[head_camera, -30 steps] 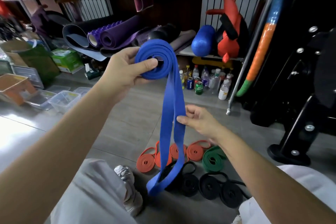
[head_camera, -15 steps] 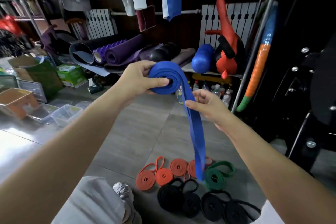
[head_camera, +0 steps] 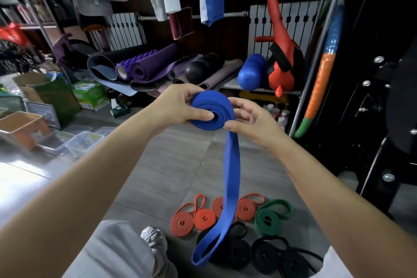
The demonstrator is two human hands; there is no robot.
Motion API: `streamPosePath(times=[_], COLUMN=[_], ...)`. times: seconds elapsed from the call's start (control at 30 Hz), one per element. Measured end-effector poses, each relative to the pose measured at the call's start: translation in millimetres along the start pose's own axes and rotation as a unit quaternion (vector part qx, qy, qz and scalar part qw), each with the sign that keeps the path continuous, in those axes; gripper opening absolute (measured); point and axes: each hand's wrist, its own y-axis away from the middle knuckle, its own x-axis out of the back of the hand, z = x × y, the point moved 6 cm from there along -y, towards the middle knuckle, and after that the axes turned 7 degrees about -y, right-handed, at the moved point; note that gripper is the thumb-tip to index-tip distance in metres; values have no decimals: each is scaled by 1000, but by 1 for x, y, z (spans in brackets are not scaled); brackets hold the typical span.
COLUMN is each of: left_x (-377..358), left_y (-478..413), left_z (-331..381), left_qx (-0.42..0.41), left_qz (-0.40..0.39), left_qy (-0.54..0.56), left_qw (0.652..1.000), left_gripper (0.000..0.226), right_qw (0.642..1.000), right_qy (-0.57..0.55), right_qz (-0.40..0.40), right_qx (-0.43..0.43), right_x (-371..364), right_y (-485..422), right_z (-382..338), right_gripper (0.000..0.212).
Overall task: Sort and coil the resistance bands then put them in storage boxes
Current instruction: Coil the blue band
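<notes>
A wide blue resistance band [head_camera: 211, 111] is partly rolled into a coil held at chest height. My left hand [head_camera: 178, 106] grips the coil, thumb pressed near its centre. My right hand [head_camera: 250, 119] pinches the band where the loose part leaves the coil. The free tail [head_camera: 230, 187] hangs down to a loop just above the floor. Below it lie several coiled orange bands [head_camera: 204, 218], a coiled green band [head_camera: 268, 219] and several coiled black bands [head_camera: 262, 255].
Clear plastic storage boxes [head_camera: 82, 143] and an orange bin [head_camera: 21, 125] stand on the floor at left. Rolled mats [head_camera: 144, 67], a blue roller [head_camera: 251, 72] and bottles line the back wall. A black machine frame [head_camera: 383, 119] stands at right. My shoe [head_camera: 154, 238] is beside the orange coils.
My right hand has climbed up the band to the coil's edge. The coil has grown thicker and the hanging tail is shorter. Both hands sit lower in view.
</notes>
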Motion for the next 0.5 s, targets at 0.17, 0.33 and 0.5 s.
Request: streamPosePath(times=[0.17,0.33,0.5], left_x=[-4,-4,-15], left_y=[9,17,28], left_z=[1,-6,-23], left_qx=[-8,22,47], left_qz=[-19,-26,26], left_qy=[-122,-44,135], left_qw=[992,998,989], left_gripper=[36,34,45], right_qw=[998,1000,999], right_qy=[59,-2,-15], right_qz=[-25,-12,7], right_qx=[23,20,32], right_x=[-12,-15,-17], right_y=[-1,4,20], right_z=[-6,0,13], right_gripper=[35,38,39])
